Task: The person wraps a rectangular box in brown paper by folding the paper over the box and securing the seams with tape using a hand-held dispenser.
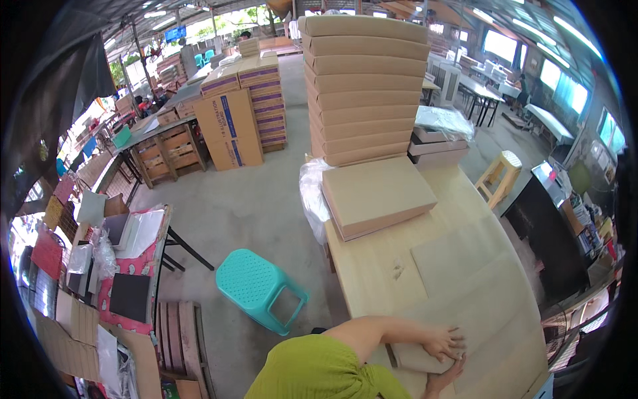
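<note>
Brown wrapping paper (475, 282) lies over the near part of the light wooden table (372, 266). At the table's near edge, part of the paper is folded over something flat, whose kind I cannot make out. My left hand (444, 343) rests palm down on that folded part, its fingers spread. Just nearer to me, my right hand (446, 378) lies along the paper with its fingers stretched out, close to my left fingertips. Farther up the table sits a flat brown box (379, 193).
Behind that box rises a tall stack of wrapped brown packages (365, 93), with clear plastic (314, 196) beside it. A turquoise stool (256, 282) stands on the floor to the left. A cluttered side table (139, 266) is at far left, a yellowish stool (498, 176) at right.
</note>
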`<state>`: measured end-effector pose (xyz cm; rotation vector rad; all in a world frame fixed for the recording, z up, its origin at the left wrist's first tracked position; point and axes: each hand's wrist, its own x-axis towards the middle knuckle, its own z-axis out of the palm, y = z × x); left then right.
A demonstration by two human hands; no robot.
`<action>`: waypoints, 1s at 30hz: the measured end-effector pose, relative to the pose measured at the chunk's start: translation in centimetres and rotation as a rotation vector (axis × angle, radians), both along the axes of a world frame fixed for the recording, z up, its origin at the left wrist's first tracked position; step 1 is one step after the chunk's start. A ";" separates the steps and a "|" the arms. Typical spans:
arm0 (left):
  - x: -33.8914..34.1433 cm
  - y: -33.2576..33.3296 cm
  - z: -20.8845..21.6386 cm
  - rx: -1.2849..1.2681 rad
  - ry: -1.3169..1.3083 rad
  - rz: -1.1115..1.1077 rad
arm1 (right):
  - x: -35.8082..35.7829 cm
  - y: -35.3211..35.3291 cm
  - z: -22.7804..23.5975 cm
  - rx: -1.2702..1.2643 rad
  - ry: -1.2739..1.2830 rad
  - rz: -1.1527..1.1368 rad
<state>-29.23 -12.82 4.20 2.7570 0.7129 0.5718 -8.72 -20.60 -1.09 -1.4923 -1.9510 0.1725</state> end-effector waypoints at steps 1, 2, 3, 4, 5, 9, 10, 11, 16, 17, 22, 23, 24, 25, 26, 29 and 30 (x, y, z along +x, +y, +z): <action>0.7 0.5 -1.1 -0.085 -0.017 -0.049 | -0.8 -0.5 1.0 0.029 0.000 -0.076; 0.7 0.4 -1.6 -0.190 -0.027 -0.093 | -2.4 -1.1 1.9 0.038 0.007 -0.147; 0.8 0.3 -1.9 -0.183 -0.017 -0.087 | -3.3 -1.4 2.3 0.048 0.014 -0.216; 0.9 0.2 -2.3 -0.176 -0.006 -0.077 | -3.2 -1.4 1.5 -0.015 -0.075 -0.288; 1.1 0.8 -1.8 -0.150 0.006 -0.079 | -2.7 -1.1 0.7 -0.059 -0.161 -0.374; 1.0 1.2 -1.8 -0.140 -0.013 -0.091 | -1.6 -2.0 -2.4 -0.201 -0.378 -0.565; 0.6 1.2 -1.7 -0.151 -0.002 -0.089 | -1.9 -2.1 -2.7 -0.203 -0.377 -0.556; 0.3 1.0 -1.7 -0.163 0.002 -0.088 | -2.5 -2.6 -2.3 -0.203 -0.373 -0.545; 1.2 1.3 -0.8 -0.171 -0.004 -0.158 | -6.8 -2.5 1.0 -0.109 -0.288 -0.393; 1.6 1.4 -0.7 -0.188 -0.006 -0.198 | -7.4 -2.4 1.4 -0.095 -0.271 -0.362; 2.8 1.3 -7.9 0.124 0.052 0.110 | -11.8 -2.5 2.6 -0.087 -0.239 -0.093; 2.7 0.9 -8.0 0.099 0.070 0.154 | -12.4 -2.4 2.7 -0.104 -0.218 -0.060; 2.6 0.6 -8.1 0.093 0.064 0.172 | -13.0 -2.3 2.8 -0.123 -0.197 -0.027; 2.6 0.3 -8.1 0.087 0.059 0.190 | -13.5 -2.3 2.9 -0.142 -0.177 0.006; 2.5 0.0 -8.6 0.080 0.054 0.212 | -13.9 -2.3 3.0 -0.159 -0.166 0.040; 3.4 -0.1 -9.2 -0.111 -0.060 0.172 | -14.3 -2.5 3.3 -0.186 -0.126 0.061; 3.7 0.3 -9.2 -0.125 -0.084 0.172 | -14.0 -2.6 3.4 -0.199 -0.104 0.050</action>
